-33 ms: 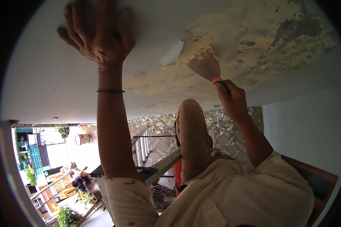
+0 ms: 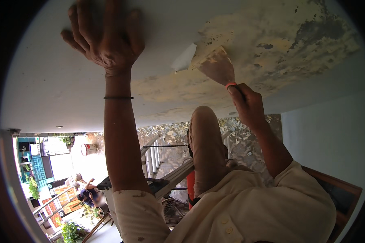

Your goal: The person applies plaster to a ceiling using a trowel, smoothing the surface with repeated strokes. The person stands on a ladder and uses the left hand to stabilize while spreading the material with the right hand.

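Observation:
My right hand (image 2: 248, 104) is closed around the handle of a wide scraper (image 2: 218, 67), a putty knife with a red collar. Its broad, stained blade lies against the wall, beside a lifted flap of pale paint (image 2: 185, 58). Around and right of the blade spreads a bared yellowish patch (image 2: 255, 60) with dark blotches. My left hand (image 2: 107, 42) rests with spread fingers on the painted wall (image 2: 48, 77), left of the flap; its fingertips are dim at the top edge. A thin dark band circles the left wrist.
Below me is a ladder (image 2: 174, 176), with my bent knee (image 2: 205, 137) above it. Paint flakes litter the floor (image 2: 247, 141). At the lower left are a white bucket (image 2: 87, 149), people (image 2: 86, 193) and green plants (image 2: 73, 231). A wooden frame (image 2: 348, 186) stands at right.
The scraper blade has shifted very slightly left and up toward the paint flap. My left hand stays in place.

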A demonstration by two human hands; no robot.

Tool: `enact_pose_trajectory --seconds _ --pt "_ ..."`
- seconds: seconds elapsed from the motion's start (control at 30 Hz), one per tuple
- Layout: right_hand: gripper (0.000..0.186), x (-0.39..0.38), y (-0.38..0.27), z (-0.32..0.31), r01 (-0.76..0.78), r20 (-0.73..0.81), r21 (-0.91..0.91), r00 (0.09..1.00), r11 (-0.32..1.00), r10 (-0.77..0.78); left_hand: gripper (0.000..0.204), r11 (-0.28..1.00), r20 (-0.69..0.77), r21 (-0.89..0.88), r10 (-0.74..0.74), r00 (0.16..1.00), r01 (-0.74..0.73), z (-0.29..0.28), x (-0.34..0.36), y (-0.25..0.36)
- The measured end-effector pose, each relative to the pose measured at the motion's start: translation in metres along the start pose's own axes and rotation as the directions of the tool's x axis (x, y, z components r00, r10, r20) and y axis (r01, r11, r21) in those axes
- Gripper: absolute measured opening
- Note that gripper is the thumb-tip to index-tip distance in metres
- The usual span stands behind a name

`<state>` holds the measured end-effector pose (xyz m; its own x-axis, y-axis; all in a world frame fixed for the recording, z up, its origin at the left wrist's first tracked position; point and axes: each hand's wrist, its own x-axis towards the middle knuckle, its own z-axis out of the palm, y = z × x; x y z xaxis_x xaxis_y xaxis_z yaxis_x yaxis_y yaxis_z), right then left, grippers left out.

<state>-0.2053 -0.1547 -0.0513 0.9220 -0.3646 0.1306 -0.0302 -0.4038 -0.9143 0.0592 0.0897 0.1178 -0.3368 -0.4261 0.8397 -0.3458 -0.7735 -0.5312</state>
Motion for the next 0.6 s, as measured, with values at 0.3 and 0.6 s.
enact_pose_trajectory --seconds 0.3,0.6 --pt "0.03 0.004 -0.02 0.002 0.017 0.021 0.042 1.0 0.999 -0.018 0.056 0.974 -0.032 -0.158 -0.168 0.985 0.161 0.001 0.005 0.019" --pt "0.035 0.023 -0.058 0.0 0.092 0.053 0.015 0.994 0.996 -0.093 0.056 0.998 -0.017 0.047 0.034 0.999 -0.033 0.007 -0.007 -0.005"
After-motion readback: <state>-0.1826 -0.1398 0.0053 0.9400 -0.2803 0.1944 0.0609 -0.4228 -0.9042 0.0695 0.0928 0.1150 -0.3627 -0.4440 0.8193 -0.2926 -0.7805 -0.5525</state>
